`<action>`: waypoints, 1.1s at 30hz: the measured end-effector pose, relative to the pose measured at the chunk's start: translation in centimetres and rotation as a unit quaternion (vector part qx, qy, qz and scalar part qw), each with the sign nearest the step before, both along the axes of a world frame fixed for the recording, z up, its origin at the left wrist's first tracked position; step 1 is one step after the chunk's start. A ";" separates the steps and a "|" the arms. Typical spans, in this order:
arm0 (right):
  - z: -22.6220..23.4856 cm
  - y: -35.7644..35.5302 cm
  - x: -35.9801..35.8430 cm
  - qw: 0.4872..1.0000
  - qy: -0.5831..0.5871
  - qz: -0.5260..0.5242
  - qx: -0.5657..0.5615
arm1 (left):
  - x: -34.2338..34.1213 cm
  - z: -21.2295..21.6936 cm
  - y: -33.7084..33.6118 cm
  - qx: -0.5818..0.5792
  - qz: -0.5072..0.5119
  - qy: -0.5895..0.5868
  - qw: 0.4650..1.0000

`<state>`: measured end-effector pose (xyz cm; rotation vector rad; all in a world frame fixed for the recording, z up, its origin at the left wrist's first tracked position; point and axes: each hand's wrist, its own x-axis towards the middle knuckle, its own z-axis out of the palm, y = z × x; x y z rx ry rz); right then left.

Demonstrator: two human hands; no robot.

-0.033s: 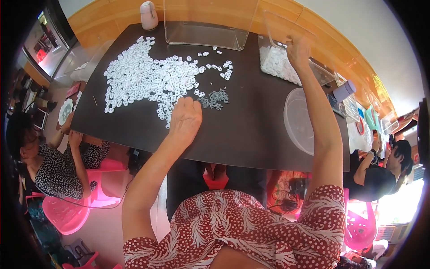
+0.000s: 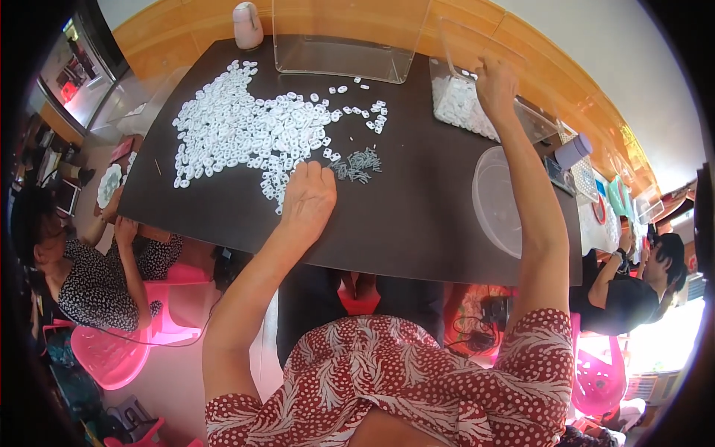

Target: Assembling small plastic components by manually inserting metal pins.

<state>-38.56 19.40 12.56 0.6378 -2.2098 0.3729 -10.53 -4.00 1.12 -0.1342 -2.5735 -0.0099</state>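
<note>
My left hand [image 2: 309,195] rests on the dark table with its fingers curled closed, at the lower edge of a spread of white oval plastic pieces [image 2: 246,123] with small holes. What those fingers hold is hidden. Just right of its knuckles lies a small heap of grey pins [image 2: 359,165]. At the far right, my right hand [image 2: 497,83] is raised over a clear plastic bin [image 2: 488,41] partly filled with white pieces [image 2: 458,100]. Its fingers are loosely bent and apart, and a few white pieces [image 2: 468,74] show beside the fingertips, apart from them.
A large clear box [image 2: 342,63] stands at the back beside a pink bottle [image 2: 247,27]. A round translucent lid [image 2: 497,201] lies under my right forearm. A purple-capped container [image 2: 572,151] and phone [image 2: 558,176] are on the right. People sit on both sides.
My right hand's fingers have loosened slightly above the bin, and the white pieces beside them show a little more. My left hand has not moved.
</note>
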 end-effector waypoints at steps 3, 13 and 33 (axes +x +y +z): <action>-0.1 -2.6 6.8 0.980 0.129 0.149 -0.024 | 0.3 0.2 -0.1 0.039 -0.003 0.002 0.999; -7.3 -7.4 20.9 0.863 -0.227 0.440 -0.104 | 1.2 3.3 1.5 0.413 -0.022 -0.060 0.908; -8.6 -5.7 23.1 0.810 -0.414 0.352 -0.220 | 0.1 2.3 -0.3 0.286 -0.030 0.047 0.957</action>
